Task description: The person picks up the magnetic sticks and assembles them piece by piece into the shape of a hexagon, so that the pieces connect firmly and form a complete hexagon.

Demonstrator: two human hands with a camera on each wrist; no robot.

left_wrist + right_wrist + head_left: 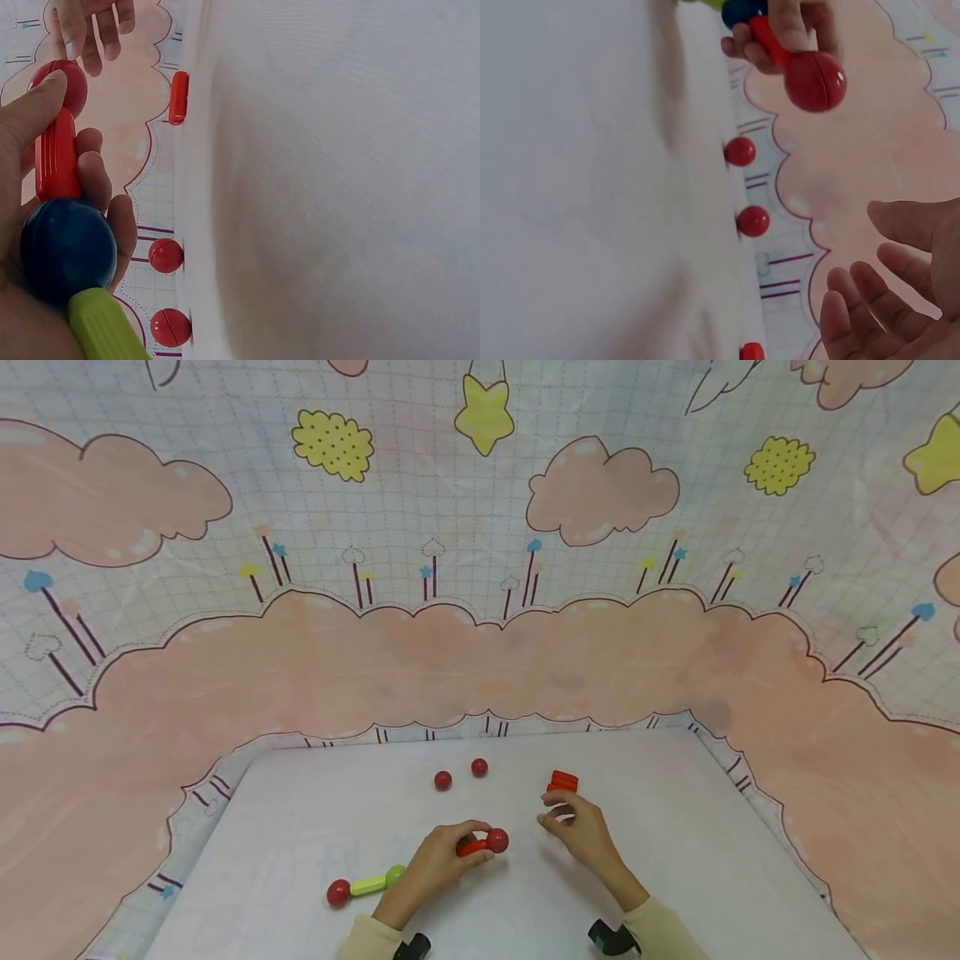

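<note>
My left hand (438, 860) grips a chain of toy balls and rods by its red rod (57, 161), the thumb lying against the red end ball (71, 86). In the left wrist view a blue ball (67, 247) follows, then a green rod (109, 326). Farther along in the head view come a green ball (395, 875), a yellow-green rod (368, 886) and another red ball (339, 893); the hand hides the middle part. Holding nothing, my right hand (583, 835) has its fingers loosely bent, apart from the chain and nearest to some red rods (563, 781).
Two loose red balls, one on the left (443, 781) and one on the right (479, 767), lie toward the back of the white table (315, 810). Behind the table hangs a patterned cloth (450, 668) with clouds and stars.
</note>
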